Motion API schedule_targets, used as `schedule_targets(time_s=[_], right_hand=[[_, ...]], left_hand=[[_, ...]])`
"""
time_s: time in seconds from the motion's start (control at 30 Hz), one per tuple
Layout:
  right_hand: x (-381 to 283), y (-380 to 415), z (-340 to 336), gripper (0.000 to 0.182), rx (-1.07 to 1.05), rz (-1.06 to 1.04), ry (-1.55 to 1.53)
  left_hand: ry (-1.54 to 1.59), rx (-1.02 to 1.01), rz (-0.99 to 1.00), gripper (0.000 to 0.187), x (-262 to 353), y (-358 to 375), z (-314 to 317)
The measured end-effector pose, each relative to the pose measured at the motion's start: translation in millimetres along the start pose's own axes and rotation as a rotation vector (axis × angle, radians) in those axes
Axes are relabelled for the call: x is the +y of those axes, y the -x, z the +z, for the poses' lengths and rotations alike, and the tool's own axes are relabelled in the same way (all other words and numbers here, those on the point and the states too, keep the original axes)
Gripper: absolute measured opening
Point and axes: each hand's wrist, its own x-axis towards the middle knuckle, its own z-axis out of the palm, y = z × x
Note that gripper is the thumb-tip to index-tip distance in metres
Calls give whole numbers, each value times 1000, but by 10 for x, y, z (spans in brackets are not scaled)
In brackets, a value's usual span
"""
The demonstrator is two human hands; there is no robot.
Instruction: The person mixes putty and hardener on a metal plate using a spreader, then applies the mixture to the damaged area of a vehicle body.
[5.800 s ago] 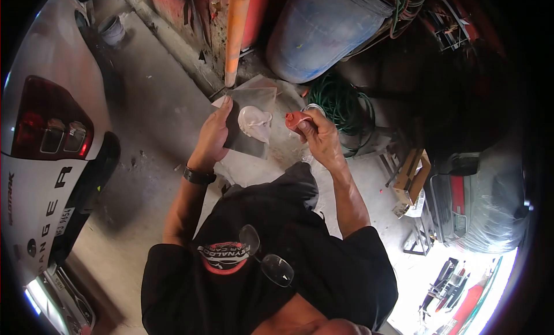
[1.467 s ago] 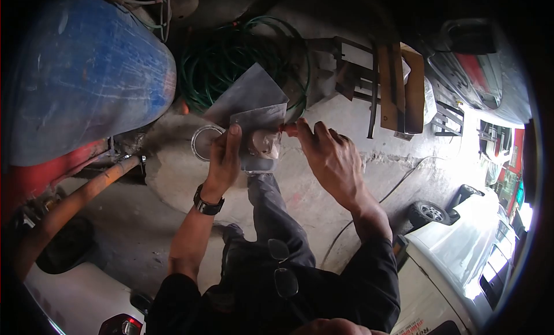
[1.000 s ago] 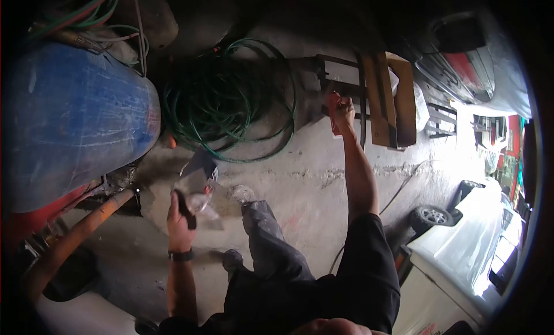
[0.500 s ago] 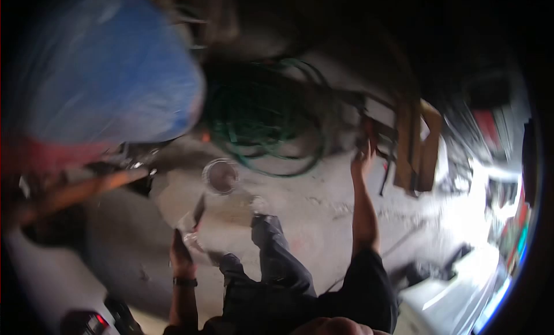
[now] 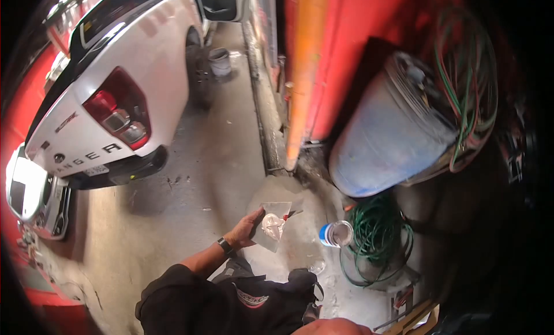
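Observation:
My left hand (image 5: 245,228) is closed on the edge of a flat, pale square plate (image 5: 268,243) at the lower middle of the view. A lump of pinkish-white paste (image 5: 272,224) lies on the plate, with a small red spot beside it at the right. To the right of the plate, an open can (image 5: 337,234) with a blue and white label stands on the floor, grey-pink material inside. My right hand does not show; only a blurred bit of skin appears at the bottom edge.
A white pickup (image 5: 164,52) stands at the upper left, a bucket (image 5: 220,63) near its wheel. An orange post (image 5: 303,75) rises by a red wall. A blue barrel (image 5: 386,127) and coiled green hose (image 5: 375,231) are at the right. Cardboard (image 5: 412,320) lies lower right.
The view has swung left, bringing the pickup and red wall into sight. My left hand and the plate are now higher and sharper. My right hand, earlier reaching towards the cardboard, has left the view.

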Motion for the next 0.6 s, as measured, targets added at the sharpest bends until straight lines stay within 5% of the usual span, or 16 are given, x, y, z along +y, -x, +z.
schedule_targets(time_s=[0.07, 0.17, 0.27, 0.37, 0.47, 0.57, 0.6], right_hand=[[-601, 384, 167, 76, 95, -22, -124], [-1660, 499, 463, 79, 559, -474, 231], [-3039, 1054, 1338, 64, 189, -943, 88], [-3899, 1628, 2531, 59, -471, -865, -284], [-4295, 1698, 3191, 58, -639, -819, -616], [-4689, 1703, 3433, 44, -384, -864, -677], [-4815, 1676, 3470, 40, -297, -875, -697]], left_hand=[[32, 10, 35, 41, 376, 381, -175], [25, 56, 101, 38, 793, 885, -592], [-33, 41, 219, 37, 1005, 1220, -978], [-43, 123, 254, 29, 1430, 1574, -654], [-843, 17, 730, 19, 1640, 1562, -787], [-1033, -27, 547, 16, 1877, 1423, -897], [-879, -40, 473, 22, 1959, 1342, -910]])
